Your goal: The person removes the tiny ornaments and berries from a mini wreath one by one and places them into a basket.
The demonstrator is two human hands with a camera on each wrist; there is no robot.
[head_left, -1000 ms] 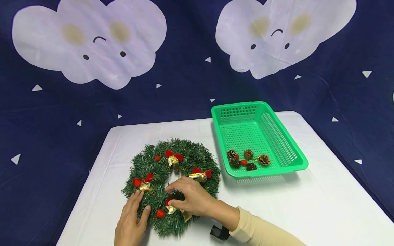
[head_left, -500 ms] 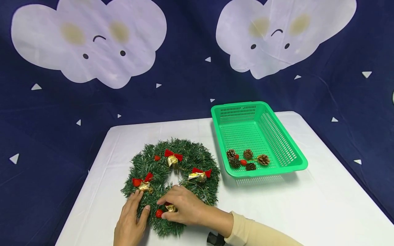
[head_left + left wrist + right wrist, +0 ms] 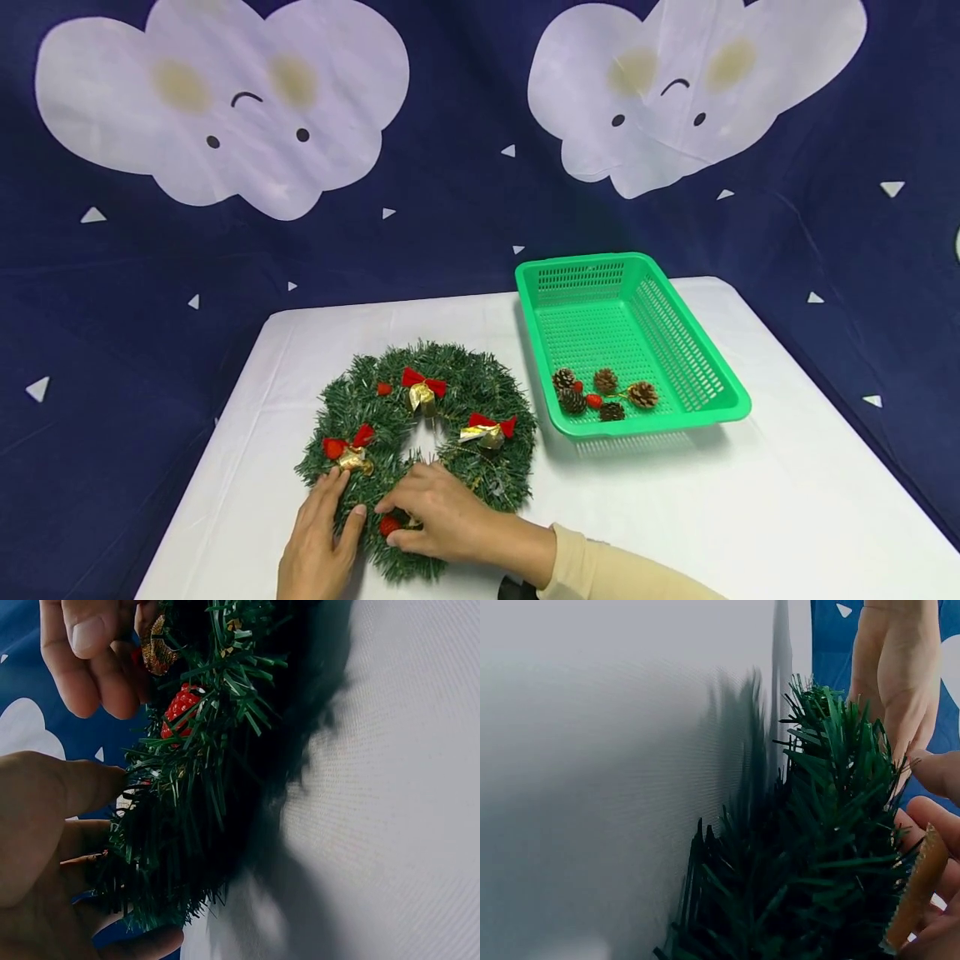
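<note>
A green tinsel wreath lies on the white table, dotted with red-and-gold bows and red berries. My left hand rests on its near left edge, fingers spread and fairly straight. Over the wreath's near side, my right hand curls its fingers round a bow that its palm mostly covers. A bit of that gold bow shows at the fingers in the left wrist view. A red berry sits between the right thumb and forefinger tips, apparently untouched. In the right wrist view, gold ribbon shows beside the fingers.
A green plastic basket stands at the back right of the table, holding several pine cones and red berries. A dark blue cloth with clouds hangs behind the table. A black object shows below the right wrist.
My right hand has moved left and slightly nearer along the wreath's near side, covering more of the bow there. My left hand has stayed in place.
</note>
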